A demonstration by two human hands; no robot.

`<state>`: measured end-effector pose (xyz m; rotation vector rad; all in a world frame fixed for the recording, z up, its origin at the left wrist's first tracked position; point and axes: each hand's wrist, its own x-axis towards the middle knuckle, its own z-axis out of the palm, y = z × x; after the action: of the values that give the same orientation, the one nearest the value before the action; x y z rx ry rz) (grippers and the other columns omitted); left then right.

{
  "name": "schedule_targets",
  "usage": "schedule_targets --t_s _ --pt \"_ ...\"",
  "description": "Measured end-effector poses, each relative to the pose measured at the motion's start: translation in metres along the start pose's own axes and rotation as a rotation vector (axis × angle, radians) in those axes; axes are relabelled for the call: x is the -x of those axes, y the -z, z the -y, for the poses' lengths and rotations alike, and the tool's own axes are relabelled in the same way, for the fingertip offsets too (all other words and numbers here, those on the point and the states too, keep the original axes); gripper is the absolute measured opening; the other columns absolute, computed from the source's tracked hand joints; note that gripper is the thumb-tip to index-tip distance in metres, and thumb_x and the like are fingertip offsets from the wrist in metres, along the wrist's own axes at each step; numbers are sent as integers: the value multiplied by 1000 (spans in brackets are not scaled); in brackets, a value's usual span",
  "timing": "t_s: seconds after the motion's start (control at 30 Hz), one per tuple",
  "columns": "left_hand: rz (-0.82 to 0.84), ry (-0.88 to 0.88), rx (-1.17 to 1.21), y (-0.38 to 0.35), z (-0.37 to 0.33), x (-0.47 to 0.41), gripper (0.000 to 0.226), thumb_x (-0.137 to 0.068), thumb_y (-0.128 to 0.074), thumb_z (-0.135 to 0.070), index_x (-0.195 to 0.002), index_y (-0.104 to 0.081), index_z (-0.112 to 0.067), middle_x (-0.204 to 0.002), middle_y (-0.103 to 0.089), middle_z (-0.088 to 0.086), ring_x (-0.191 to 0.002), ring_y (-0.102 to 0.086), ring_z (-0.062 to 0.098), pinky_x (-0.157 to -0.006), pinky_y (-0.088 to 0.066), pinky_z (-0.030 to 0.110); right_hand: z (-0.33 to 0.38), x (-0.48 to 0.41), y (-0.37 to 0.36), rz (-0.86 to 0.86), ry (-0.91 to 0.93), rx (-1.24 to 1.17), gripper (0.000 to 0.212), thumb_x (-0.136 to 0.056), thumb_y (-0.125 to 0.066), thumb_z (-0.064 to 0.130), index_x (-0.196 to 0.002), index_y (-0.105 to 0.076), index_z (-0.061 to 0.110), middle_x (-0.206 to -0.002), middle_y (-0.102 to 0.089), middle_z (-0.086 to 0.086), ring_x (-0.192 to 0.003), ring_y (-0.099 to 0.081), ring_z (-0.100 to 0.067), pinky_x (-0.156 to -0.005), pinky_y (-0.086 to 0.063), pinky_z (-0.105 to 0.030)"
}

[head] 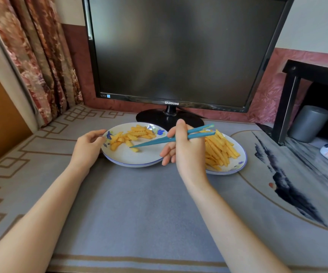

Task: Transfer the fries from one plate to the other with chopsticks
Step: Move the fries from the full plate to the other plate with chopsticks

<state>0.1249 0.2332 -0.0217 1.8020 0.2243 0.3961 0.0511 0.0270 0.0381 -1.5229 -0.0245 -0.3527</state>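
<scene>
Right hand (186,150) gripping chopsticks (153,141), tips hovering over left plate (137,157) beside loose fry (134,149); left hand (89,145) holding its rim. Keeping squeeze gentle advisable.

cam: head, one wide-angle view | faces: forward and down | near: desk mat (139,203), monitor (179,52) behind

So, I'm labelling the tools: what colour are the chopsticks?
Teal blue chopsticks, plain, clearest in the head view, held in the right hand.
</scene>
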Motion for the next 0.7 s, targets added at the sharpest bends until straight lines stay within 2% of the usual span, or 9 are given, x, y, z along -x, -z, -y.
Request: schedule_targets --t_s 0.1,0.27,0.43,0.57,0.7 --pt "2 -3 -5 0 1 -2 29 -94 -49 -10 -120 -62 -10 -105 -65 5 -93 -61 17 -82 -46 29 3 -2 10 -44 24 41 42 -103 -36 28 -69 -53 11 -39 -53 -5 -27 -44 -16 -33 -30 -15" --pt "1 4 2 0 2 -2 28 -95 -49 -10 -120 -62 -11 -104 -64 5 -92 -61 17 -79 -46 28 0 -5 20 -92 36 65 42 -103 -37 27 -68 -54 11 -37 -52 -4 -27 -42 -15 -33 -29 -16" --pt "1 1 -10 1 3 -2 29 -95 -49 -11 -120 -62 -12 -106 -65 5 -95 -61 18 -84 -48 31 -5 -6 17 -46 47 45 40 -103 -37 27 -71 -55 10 -39 -52 -4 -28 -42 -15 -33 -30 -17" --pt "7 -6 9 1 3 -3 28 -95 -49 -9 -119 -62 -9 -106 -66 8 -90 -60 18 -76 -49 26 -7 -6 13 -29 36 30 41 -103 -38 28 -71 -55 8 -39 -51 -6 -28 -41 -16 -33 -30 -17" --pt "14 -10 19 1 4 -3 28 -94 -49 -7 -119 -62 -8 -105 -66 10 -84 -61 16 -73 -50 24 -6 -6 15 -59 19 1 46 -102 -37 33 -68 -55 8 -39 -52 -8 -28 -42 -17 -33 -31 -17"
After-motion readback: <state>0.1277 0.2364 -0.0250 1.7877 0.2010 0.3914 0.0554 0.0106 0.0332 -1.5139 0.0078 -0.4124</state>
